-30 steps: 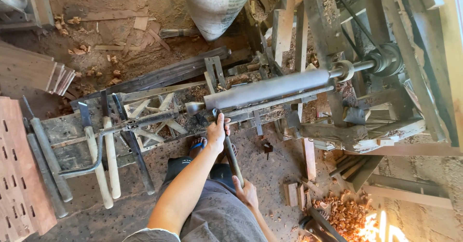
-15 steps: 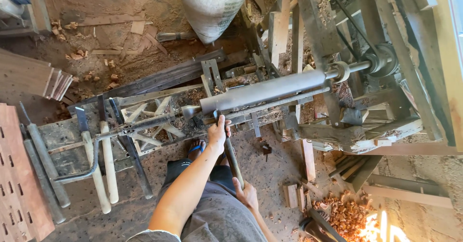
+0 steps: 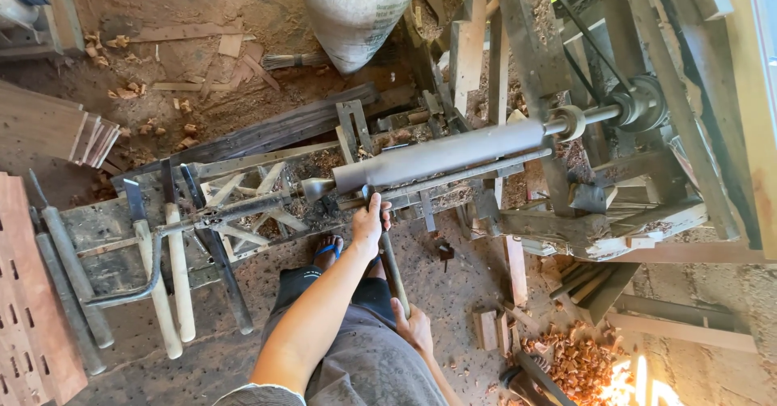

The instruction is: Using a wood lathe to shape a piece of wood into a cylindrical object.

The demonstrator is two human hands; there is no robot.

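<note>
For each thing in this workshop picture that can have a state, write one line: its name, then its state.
Left hand: gripping the tool near its tip.
Right hand: holding the tool's rear end.
Long turning tool: tip at the cylinder.
Grey cylinder: mounted horizontally on the lathe.
Sack: upright, full.

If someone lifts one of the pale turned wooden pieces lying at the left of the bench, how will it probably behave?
The pale turned piece looks like solid wood, so it is probably stiff and fairly light. Its round, smooth shape suggests it may roll if pushed sideways, though the neighbouring pale piece and the dark metal bar beside it could stop it.
</note>
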